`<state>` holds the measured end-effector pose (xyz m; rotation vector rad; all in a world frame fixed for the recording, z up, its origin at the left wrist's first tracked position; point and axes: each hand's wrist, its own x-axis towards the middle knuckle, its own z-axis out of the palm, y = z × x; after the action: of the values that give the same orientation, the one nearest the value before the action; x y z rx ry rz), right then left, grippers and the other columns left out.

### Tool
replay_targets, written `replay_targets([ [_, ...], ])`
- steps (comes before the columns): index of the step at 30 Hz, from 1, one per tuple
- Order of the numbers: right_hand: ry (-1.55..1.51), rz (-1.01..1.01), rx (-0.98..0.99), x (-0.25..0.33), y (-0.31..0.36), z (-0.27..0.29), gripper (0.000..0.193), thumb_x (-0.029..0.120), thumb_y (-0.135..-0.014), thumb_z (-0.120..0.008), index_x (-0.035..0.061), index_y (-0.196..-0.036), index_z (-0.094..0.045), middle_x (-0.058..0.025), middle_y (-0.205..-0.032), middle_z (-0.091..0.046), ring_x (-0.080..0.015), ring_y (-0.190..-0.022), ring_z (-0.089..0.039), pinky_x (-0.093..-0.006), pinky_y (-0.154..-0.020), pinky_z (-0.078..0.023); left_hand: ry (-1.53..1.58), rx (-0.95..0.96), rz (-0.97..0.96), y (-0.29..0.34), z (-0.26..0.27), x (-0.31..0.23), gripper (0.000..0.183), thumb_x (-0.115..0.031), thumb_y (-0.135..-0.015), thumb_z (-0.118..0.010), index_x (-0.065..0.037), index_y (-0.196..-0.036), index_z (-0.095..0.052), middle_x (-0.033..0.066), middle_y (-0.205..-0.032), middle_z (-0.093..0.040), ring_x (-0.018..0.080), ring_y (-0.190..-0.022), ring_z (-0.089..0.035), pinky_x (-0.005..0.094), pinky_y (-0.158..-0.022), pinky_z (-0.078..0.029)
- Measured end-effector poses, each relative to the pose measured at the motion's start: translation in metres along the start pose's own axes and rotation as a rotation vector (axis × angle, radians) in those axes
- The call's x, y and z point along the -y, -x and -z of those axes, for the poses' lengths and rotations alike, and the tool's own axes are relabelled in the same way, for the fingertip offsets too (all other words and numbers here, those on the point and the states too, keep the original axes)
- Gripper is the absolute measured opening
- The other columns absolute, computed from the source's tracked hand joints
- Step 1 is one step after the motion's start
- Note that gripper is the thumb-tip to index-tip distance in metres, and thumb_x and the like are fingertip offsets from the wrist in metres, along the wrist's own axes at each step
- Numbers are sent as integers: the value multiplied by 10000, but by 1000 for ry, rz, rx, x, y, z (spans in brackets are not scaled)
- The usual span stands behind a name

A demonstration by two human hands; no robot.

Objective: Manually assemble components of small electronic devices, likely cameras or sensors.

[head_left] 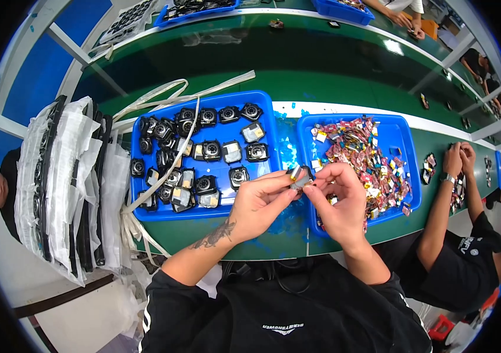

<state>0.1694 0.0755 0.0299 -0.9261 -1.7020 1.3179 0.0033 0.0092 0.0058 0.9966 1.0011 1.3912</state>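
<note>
My left hand [261,205] and my right hand [343,203] meet between two blue trays. Both have their fingertips closed on a small smartwatch case [301,180], dark-edged with a grey face; the fingers cover part of it. To the left, a blue tray [243,191] holds several similar black smartwatch cases [206,150], some with round sensor backs up, others showing grey faces. On the right stands another blue tray [402,132], heaped with small pinkish-red circuit pieces [362,150] with white and yellow parts. My right wrist is beside its near left corner.
White strapping [183,153] lies across the left tray. Wrapped stacks of black trays [56,182] stand at far left. A co-worker's hands [461,156] work close on the right; another person's hands [409,25] are across the green bench [203,59].
</note>
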Motion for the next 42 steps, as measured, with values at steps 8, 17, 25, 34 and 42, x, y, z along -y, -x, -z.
replay_targets([
  [8,-58,56,-135,-12,6,-12,264,-46,-809,-732,0,-1000,-554,-37,-859,-604,-73,-738,-605,-209,-612,-505,90,-57,-54,1,-7,8,374,65,-918,-583,55,-1292,-565,149,-1272,-587,181,-1114,-609,297,-958,-522],
  [17,195,88,-120,-13,3,-11,344,-51,-798,-727,1,-1084,-541,-70,-913,-589,-92,-805,-596,-223,-649,-527,61,-132,-27,0,-14,4,425,66,-911,-585,27,-1332,-540,107,-1125,-664,93,-977,-628,223,-844,-522],
  [25,-24,-50,-2,-12,3,-15,372,-61,-821,-686,10,-1157,-543,-59,-970,-572,-111,-883,-591,-224,-697,-546,91,-132,19,-1,-7,4,479,100,-871,-605,37,-1332,-489,168,-1135,-652,191,-1049,-648,278,-894,-540],
  [34,91,-80,211,9,-47,8,401,-62,-817,-668,15,-1186,-530,-60,-927,-578,-122,-801,-620,-269,-699,-549,-661,-228,-158,-11,11,-31,548,-51,-875,-666,-58,-1379,-452,180,-1167,-625,271,-960,-677,368,-828,-551],
  [42,279,-303,-64,-96,-257,53,425,100,-712,-795,-20,-1074,-608,-145,-928,-685,-187,-783,-658,-319,-694,-526,-1568,-282,-27,0,94,-23,442,-89,-798,-700,-83,-1231,-610,156,-1291,-555,363,-1125,-562,441,-970,-461],
])
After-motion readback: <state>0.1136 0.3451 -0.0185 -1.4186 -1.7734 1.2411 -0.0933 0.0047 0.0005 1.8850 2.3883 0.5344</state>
